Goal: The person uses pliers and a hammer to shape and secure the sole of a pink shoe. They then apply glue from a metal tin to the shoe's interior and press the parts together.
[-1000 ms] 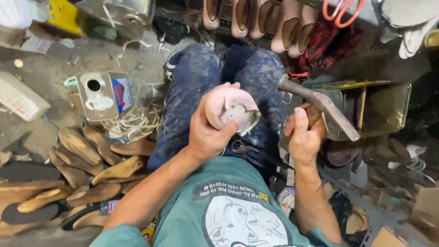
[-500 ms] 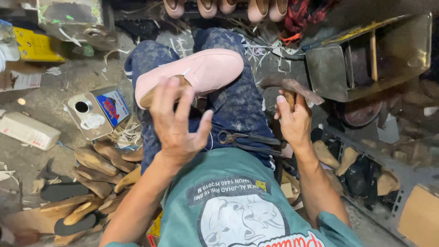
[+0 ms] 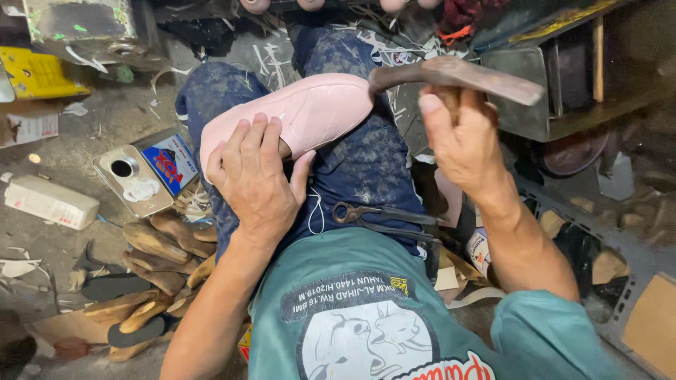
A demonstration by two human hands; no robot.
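Around me: a grey concrete floor, dusty and littered with pale scraps and cuttings. A flat metal can lies to my left, beside a white carton and a yellow box. A heap of brown soles spreads lower left. A metal box stands open at upper right; cardboard fills the lower right corner. Light is dim and even
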